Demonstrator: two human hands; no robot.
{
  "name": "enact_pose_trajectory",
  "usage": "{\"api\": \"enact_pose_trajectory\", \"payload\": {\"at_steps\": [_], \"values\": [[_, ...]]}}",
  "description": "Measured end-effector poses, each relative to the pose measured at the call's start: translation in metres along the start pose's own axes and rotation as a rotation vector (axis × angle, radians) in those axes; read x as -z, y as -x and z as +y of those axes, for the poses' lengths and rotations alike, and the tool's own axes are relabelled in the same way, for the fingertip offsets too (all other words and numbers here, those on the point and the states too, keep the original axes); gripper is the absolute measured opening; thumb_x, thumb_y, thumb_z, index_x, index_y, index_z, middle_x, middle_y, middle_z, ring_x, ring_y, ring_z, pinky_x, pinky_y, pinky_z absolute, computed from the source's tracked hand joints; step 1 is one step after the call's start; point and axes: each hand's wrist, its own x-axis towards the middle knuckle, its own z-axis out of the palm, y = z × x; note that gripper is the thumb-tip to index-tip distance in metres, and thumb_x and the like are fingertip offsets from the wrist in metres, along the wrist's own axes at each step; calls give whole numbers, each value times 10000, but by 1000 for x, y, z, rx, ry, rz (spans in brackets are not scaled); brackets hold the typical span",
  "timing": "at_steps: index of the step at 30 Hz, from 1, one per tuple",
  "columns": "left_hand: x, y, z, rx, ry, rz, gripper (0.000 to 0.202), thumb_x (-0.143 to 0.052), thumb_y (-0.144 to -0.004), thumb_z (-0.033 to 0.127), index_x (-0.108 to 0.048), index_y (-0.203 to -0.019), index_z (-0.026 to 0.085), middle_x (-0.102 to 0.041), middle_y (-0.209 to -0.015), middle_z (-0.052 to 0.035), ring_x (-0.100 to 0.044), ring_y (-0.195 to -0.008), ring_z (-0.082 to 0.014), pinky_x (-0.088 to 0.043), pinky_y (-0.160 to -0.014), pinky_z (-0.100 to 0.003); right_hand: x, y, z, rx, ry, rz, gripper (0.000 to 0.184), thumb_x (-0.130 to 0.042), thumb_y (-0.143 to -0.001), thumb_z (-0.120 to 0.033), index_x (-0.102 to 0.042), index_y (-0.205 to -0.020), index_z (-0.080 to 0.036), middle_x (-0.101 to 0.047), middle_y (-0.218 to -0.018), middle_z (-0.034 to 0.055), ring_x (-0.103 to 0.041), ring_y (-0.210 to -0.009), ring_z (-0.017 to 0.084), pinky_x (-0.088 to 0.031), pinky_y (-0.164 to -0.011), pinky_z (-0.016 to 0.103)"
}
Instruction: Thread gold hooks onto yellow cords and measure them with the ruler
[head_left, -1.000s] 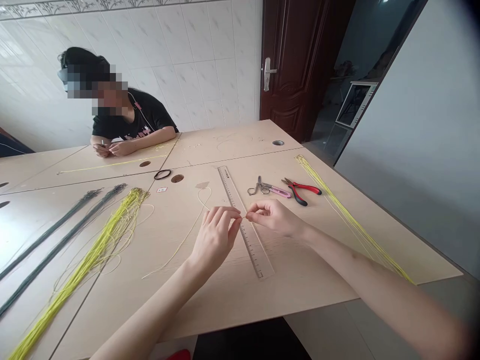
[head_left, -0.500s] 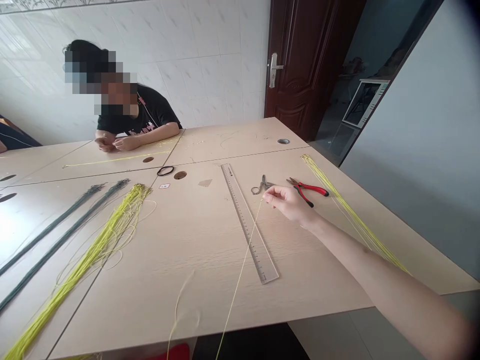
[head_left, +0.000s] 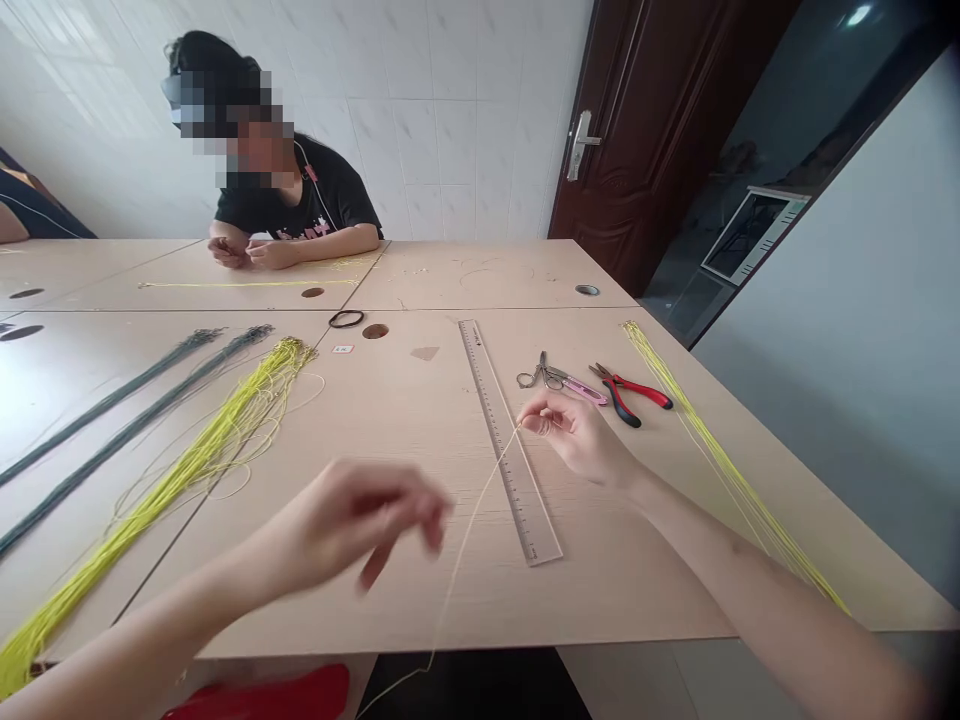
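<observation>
My right hand pinches the end of a thin yellow cord between thumb and forefinger, and the cord hangs down past the table's front edge. That hand is just right of a clear plastic ruler on the pale wooden table. My left hand is blurred by motion above the table, its fingers apart and nothing visible in them. Steel scissors, a pink utility knife and red-handled pliers lie beyond my right hand.
Bundles of yellow cord and dark green cord lie to the left, with another yellow bundle to the right. A person across the table works with both hands. A black hair tie lies near a table hole.
My left hand has come back into view at lower left. My right hand still holds the cord and has shifted little, while the whole view has swung slightly.
</observation>
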Motion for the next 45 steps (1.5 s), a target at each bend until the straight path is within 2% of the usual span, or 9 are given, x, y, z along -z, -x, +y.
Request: {"api": "enact_pose_trajectory", "payload": {"at_steps": [2,4,7,13,19,23,26,29,45], "values": [[-11,-32,-3,12,211,105,166,-617,-792,293,-678,-772,140,-659,-724,-32,-480,-387,-44,-366,-412,-200,-4,3,-2,32,2,-35,180,-521,-890,-291,-598,-843,-135,-599,-841,20,-578,-801,150,-483,-723,333],[-27,-62,-14,11,336,168,198,-543,-836,334,-622,-849,153,-619,-807,-46,-598,-637,-106,-339,-402,-162,-5,5,-2,58,3,-57,157,-521,-888,-255,-604,-825,-138,-583,-830,15,-561,-808,150,-470,-730,333],[-48,-81,-35,68,475,89,193,-512,-852,326,-572,-887,146,-579,-853,-62,-606,-819,-154,-375,-424,-148,-4,7,-2,79,-15,-68,119,-511,-888,-191,-608,-829,-158,-555,-832,11,-544,-807,139,-452,-748,319],[-50,-68,-46,174,580,-181,162,-566,-836,274,-592,-831,114,-594,-793,-52,-613,-661,-123,-436,-439,-159,-5,6,-3,71,-59,-92,124,-527,-869,-130,-621,-831,-200,-529,-854,10,-541,-787,117,-438,-716,265],[-45,-71,-48,204,590,-257,119,-593,-825,224,-593,-784,113,-619,-735,-30,-607,-649,-93,-492,-595,-180,-9,8,-4,37,-62,-93,124,-527,-872,-131,-619,-817,-194,-537,-833,6,-543,-804,119,-438,-733,266],[-46,-71,-49,204,557,-235,150,-588,-834,257,-581,-771,121,-614,-703,-17,-594,-623,-88,-480,-583,-182,-13,9,-7,-19,-29,-13,48,-532,-882,-195,-580,-879,-196,-542,-835,0,-541,-814,121,-435,-750,270],[-46,-70,-48,192,513,-167,168,-544,-866,279,-568,-789,132,-616,-714,-10,-585,-640,-81,-476,-607,-184,-18,12,-12,-66,16,90,152,-528,-889,-250,-502,-1027,-192,-544,-863,3,-538,-823,121,-431,-775,280],[-46,-69,-47,176,475,-127,169,-533,-873,290,-571,-810,137,-621,-733,-9,-587,-663,-86,-475,-626,-191,-20,14,-17,-51,72,73,54,-535,-880,-225,-552,-908,-182,-555,-823,-4,-537,-814,114,-430,-765,264],[-49,-65,-41,119,279,-136,177,-527,-864,277,-587,-765,144,-620,-647,-4,-579,-616,-107,-473,-623,-217,-19,14,-19,303,539,27,165,-458,-877,-109,-539,-747,-168,-564,-718,30,-460,-693,158,-348,-694,339]]}}
